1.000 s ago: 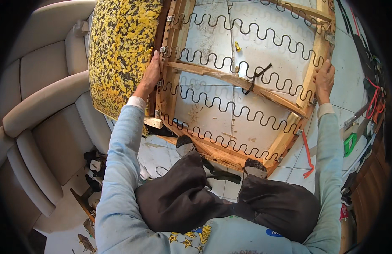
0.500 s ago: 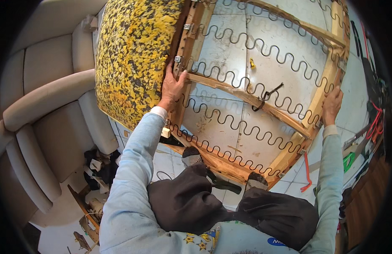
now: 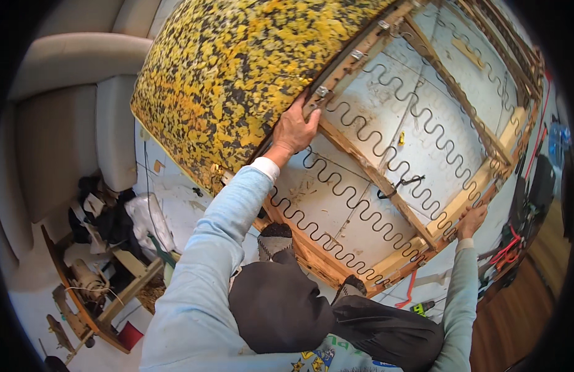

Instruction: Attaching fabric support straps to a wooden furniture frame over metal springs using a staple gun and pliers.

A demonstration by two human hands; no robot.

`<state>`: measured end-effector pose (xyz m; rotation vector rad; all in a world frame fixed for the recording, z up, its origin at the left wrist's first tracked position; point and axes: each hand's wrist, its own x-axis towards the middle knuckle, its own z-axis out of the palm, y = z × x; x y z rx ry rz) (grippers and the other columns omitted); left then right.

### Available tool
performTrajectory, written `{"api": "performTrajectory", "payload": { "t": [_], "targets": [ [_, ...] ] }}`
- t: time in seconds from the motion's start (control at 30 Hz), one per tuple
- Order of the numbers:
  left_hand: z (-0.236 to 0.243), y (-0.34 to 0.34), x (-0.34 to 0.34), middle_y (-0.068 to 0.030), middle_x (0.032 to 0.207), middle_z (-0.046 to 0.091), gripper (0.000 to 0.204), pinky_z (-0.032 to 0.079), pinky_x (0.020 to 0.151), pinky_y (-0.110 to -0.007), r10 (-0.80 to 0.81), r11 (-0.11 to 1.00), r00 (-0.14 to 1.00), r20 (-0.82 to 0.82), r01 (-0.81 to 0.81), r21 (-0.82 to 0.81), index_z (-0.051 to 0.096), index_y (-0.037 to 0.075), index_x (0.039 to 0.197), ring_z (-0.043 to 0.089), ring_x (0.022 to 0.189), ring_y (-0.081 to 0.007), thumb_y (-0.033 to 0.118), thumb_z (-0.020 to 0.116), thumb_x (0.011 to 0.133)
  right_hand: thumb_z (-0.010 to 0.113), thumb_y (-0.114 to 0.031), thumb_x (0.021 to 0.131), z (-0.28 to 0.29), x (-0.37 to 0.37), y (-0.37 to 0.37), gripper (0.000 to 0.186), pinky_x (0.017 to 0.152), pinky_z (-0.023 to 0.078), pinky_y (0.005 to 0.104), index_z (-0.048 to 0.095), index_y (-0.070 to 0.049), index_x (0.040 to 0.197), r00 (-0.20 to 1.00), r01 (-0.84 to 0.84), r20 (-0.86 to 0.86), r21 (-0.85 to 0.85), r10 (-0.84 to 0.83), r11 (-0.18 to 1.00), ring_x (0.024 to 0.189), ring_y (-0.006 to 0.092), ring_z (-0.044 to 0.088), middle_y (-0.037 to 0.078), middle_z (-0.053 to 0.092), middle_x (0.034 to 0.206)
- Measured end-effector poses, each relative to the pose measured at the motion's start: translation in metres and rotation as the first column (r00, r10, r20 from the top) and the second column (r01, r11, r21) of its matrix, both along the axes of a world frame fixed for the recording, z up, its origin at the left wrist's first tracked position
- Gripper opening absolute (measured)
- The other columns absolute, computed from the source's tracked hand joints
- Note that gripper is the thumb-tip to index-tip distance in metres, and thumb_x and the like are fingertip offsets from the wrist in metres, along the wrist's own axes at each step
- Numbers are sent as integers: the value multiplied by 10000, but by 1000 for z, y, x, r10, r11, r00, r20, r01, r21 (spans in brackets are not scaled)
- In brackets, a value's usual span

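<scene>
A wooden seat frame point(image 3: 395, 201) with rows of black zigzag springs point(image 3: 367, 127) fills the middle and right of the view. Its left rail adjoins a large yellow-and-black speckled foam panel point(image 3: 231, 74). My left hand point(image 3: 294, 129) is closed over that rail, at the foam's edge, with the fingertips hidden behind it. At the frame's right rail my right hand point(image 3: 472, 219) is wrapped round the wood. A dark tie point(image 3: 401, 185) is looped about the middle crossbar. Metal clips point(image 3: 356, 55) line the left rail.
Beige sofa sections point(image 3: 57, 149) stand at the left. Below them lie a white bag point(image 3: 148, 220), dark cloth and wood scraps point(image 3: 129, 263). A red pry bar point(image 3: 410, 290), a green tool point(image 3: 422, 307) and red cable point(image 3: 507, 248) lie at the right. My feet are at the frame's near edge.
The frame and foam appear turned, the left rail now slanting toward the upper right. Both hands keep their hold. More scraps at the lower left have come into view.
</scene>
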<state>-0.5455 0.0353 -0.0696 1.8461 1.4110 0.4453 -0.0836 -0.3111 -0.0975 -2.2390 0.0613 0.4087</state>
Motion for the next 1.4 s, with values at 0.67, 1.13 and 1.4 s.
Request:
{"api": "performTrajectory", "payload": {
  "t": [0.67,1.13,1.4],
  "targets": [
    [16,3,-10,-236,1140,655,456,509,903,-443,24,991,995,96,-11,-131,541,137,1350,622,1045,-432,257,572,912,262,-541,995,13,0,1,476,505,483,317,377,-151,1242,976,17,-216,-31,-23,999,581,183,538,88,548,818],
    [6,2,-7,-252,1160,648,622,499,916,-421,-217,975,976,35,218,-47,388,90,1446,634,1079,-402,386,599,941,315,-517,1021,5,6,-11,474,513,479,311,418,-94,1208,991,-43,-124,5,44,999,577,160,542,77,569,812],
    [50,-54,-30,-280,1387,477,611,351,1107,-444,-395,867,887,-240,447,222,362,-39,1437,465,1299,-402,256,597,956,309,-469,1008,4,1,-7,506,509,472,313,476,-15,1160,996,-79,35,-51,80,996,547,157,531,83,579,772]
  ]
}}
